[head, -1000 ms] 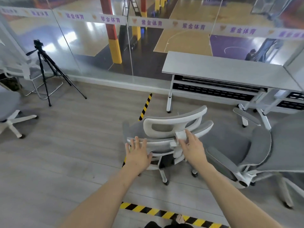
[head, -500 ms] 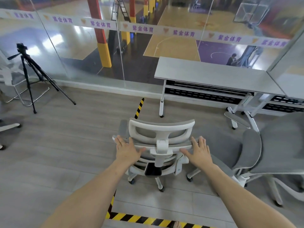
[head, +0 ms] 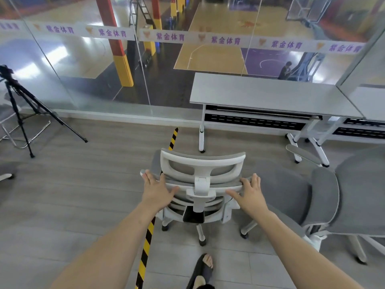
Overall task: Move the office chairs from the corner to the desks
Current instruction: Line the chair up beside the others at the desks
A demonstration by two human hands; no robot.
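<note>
A white-framed office chair with grey mesh stands on its castors in front of me, its back toward me. My left hand rests on the left end of the backrest's top edge, fingers spread over it. My right hand lies on the right end of the same edge. A grey desk with white legs stands just beyond the chair, against the glass wall. The chair's seat is hidden behind its backrest.
A second grey office chair stands close on the right, its armrest near the desk legs. A black tripod is at the far left. Yellow-black tape runs along the floor under the chair. My sandalled foot is at the bottom.
The chair has turned from angled to square with its back toward me and rolled closer to the desk. My right hand shifted from the centre bracket to the backrest's right end.
</note>
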